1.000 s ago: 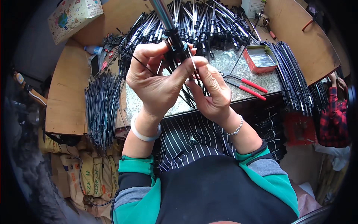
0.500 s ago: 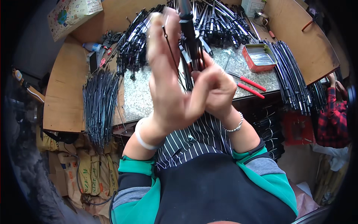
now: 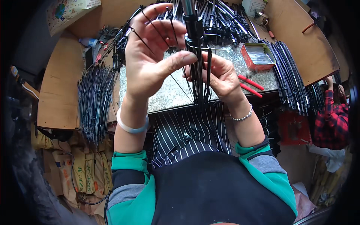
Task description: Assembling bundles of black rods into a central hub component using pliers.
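Note:
A partly built umbrella frame [image 3: 194, 30] stands upright before me, its silver shaft running out at the top. Black ribs [image 3: 198, 84] hang down in a bundle from its collar. My left hand [image 3: 144, 71] is raised beside it, fingers curled and parted, with a few thin ribs crossing between them. Its thumb reaches over to the frame just below the collar. Lower on the other side, my right hand [image 3: 227, 80] closes its bent fingers around the ribs; its fingertips are partly hidden behind them. A thin wire shows next to the collar.
Pliers with red handles [image 3: 250, 85] and a red tin [image 3: 245, 58] of thin metal pieces lie to the right. Bundles of black rods [image 3: 95, 101] overhang the left edge; more rods [image 3: 290, 77] lie right. Shafts [image 3: 225, 22] pile behind. Another person's plaid sleeve [image 3: 330, 116] shows far right.
My left hand has moved left from in front of the frame, and its fingers have curled. Several ribs now splay across it. My right hand stays close to the ribs.

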### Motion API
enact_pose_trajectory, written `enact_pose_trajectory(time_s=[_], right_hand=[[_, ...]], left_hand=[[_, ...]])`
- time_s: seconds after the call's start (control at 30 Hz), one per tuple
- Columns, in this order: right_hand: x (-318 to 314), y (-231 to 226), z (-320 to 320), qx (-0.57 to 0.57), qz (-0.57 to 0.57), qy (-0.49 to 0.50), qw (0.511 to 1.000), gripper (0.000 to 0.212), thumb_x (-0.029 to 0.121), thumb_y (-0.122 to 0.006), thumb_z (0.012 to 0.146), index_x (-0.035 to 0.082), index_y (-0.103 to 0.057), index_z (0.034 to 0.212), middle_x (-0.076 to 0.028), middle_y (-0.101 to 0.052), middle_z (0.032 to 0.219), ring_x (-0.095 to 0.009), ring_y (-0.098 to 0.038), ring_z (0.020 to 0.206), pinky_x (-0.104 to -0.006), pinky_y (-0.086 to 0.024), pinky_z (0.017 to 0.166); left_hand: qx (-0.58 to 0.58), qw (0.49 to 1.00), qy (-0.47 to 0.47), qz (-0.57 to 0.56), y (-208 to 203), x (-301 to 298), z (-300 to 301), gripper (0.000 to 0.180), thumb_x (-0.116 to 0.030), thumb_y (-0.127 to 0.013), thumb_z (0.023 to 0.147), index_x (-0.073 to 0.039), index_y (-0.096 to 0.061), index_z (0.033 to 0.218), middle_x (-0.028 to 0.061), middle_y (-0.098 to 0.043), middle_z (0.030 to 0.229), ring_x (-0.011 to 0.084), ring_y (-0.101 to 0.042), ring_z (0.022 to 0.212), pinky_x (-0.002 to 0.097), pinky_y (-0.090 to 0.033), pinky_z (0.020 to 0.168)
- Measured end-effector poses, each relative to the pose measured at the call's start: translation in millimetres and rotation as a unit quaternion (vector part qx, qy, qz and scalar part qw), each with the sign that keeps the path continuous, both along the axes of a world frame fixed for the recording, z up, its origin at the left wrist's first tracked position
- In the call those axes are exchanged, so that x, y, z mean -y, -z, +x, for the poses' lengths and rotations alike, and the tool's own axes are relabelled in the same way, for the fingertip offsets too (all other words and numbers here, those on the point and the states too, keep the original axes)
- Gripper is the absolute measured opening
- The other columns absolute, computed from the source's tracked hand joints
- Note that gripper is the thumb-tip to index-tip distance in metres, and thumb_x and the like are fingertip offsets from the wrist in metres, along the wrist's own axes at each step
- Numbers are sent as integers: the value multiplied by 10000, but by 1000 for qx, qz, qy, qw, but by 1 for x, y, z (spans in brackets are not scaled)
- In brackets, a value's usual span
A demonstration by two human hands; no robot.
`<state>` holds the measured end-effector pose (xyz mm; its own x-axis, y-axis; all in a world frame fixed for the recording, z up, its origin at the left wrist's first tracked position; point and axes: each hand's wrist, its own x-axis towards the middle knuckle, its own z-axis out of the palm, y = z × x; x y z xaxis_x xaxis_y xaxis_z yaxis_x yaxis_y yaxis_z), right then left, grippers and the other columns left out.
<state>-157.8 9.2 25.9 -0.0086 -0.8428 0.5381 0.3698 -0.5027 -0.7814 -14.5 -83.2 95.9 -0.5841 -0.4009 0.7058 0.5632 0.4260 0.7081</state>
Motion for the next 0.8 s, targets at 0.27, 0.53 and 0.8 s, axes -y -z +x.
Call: enact_pose_trajectory(time_s=[0.27,0.53,0.8], right_hand=[[-9,2,14,13,-14,116,993,331,104,-525,905,-33,-453,1198,-96,-519,1037,-139,-503,996,-269,-422,887],[-9,13,21,-8,-140,200,970,245,58,-624,835,5,-495,1036,-128,-497,1072,-173,-547,956,-300,-455,871],[-9,12,19,-10,-132,244,961,194,0,-664,784,-3,-556,945,-121,-528,1044,-160,-557,956,-280,-487,809]], left_hand=[[27,999,27,39,1,-8,-4,448,-5,-716,726,52,-529,1130,114,-624,977,179,-606,932,299,-490,827],[10,998,-54,-41,-4,-25,-9,320,16,-626,798,74,-540,1101,115,-631,963,168,-618,886,289,-488,821],[53,991,-107,-64,3,-44,-11,396,-30,-424,921,58,-351,1300,144,-557,1085,172,-566,989,291,-446,889]])
